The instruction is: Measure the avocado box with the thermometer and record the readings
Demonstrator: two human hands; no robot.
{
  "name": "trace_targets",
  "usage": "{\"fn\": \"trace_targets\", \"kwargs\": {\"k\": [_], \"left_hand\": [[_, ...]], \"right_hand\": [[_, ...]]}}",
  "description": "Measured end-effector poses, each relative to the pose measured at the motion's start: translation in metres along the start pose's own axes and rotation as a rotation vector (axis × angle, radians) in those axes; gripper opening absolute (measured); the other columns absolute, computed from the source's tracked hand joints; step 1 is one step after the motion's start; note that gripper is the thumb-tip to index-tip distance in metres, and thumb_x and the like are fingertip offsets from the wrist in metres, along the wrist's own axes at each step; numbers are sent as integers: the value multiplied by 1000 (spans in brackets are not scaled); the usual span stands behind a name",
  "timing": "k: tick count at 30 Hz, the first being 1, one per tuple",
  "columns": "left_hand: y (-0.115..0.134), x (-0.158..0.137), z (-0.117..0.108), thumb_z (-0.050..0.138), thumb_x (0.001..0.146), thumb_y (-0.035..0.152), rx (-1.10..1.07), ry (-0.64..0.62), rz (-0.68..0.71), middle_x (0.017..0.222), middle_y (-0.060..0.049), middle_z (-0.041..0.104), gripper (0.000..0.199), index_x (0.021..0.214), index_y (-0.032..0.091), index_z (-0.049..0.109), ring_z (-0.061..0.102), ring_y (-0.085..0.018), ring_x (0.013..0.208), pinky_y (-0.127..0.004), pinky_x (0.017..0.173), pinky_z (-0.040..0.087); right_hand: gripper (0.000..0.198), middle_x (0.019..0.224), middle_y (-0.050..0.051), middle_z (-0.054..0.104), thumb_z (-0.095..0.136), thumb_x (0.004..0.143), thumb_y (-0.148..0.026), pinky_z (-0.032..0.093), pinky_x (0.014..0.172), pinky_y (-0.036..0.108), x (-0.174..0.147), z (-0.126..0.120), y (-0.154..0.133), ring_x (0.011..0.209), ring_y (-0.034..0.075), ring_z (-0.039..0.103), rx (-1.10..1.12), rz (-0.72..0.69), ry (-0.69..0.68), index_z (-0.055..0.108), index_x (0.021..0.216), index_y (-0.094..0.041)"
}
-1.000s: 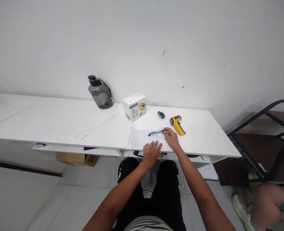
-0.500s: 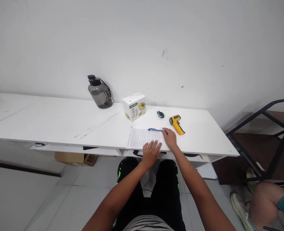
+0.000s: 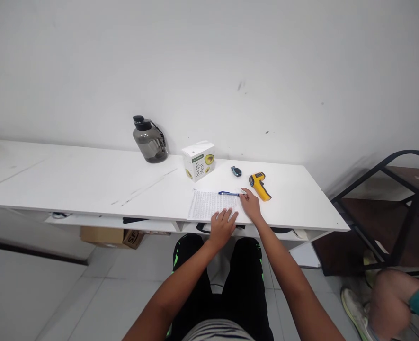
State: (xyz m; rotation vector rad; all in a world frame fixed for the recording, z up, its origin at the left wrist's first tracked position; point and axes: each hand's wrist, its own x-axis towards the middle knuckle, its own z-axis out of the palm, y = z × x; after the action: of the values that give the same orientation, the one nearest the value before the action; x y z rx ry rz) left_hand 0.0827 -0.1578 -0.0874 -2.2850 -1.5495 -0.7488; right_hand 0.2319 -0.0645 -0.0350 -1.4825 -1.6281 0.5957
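Note:
A sheet of paper (image 3: 205,204) covered in rows of writing lies at the front edge of the white table. My left hand (image 3: 223,225) rests flat on its lower right part, fingers spread. My right hand (image 3: 250,204) is at the sheet's right side, fingers closed on the end of a blue pen (image 3: 227,193). The pen lies sideways across the upper part of the sheet, pointing left. Just beyond my right hand is a yellow infrared thermometer (image 3: 261,186). A small dark watch (image 3: 236,171) lies behind the pen, to the left of the thermometer.
A white box with avocado pictures (image 3: 199,163) stands behind the paper. Further left, a large grey water bottle (image 3: 150,142) stands near the wall. Below the table (image 3: 70,177) is a cardboard box (image 3: 106,237). A black-framed rack (image 3: 404,218) and another person's leg (image 3: 390,293) are at right.
The view has shifted slightly, so the things on the table appear a little lower. My hands keep nearly the same places, the right one still at the pen.

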Motion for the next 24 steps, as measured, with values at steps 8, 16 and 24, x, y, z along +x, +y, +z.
{"fn": "trace_targets", "kwargs": {"k": [8,16,24], "left_hand": [[1,0,-3,58,88,29,-12,-26,-16,136,-6,59,44,132,29,56,54,-26,123,-46,100,36],[0,0,-4,57,88,28,-11,-24,-5,136,-6,59,45,132,29,56,54,-27,123,-46,100,37],[0,-1,-4,55,89,27,-10,9,3,136,-7,59,43,132,28,56,54,-27,122,-46,99,36]], "right_hand": [[45,71,2,65,48,84,-42,46,72,32,0,0,-1,70,20,59,0,8,-4,66,116,-16],[44,74,3,66,47,84,-43,46,72,33,0,0,0,69,20,58,-10,-14,-33,66,115,-17],[44,74,3,67,48,84,-43,46,72,33,1,0,1,68,20,59,-2,-6,-23,66,114,-17]]}}
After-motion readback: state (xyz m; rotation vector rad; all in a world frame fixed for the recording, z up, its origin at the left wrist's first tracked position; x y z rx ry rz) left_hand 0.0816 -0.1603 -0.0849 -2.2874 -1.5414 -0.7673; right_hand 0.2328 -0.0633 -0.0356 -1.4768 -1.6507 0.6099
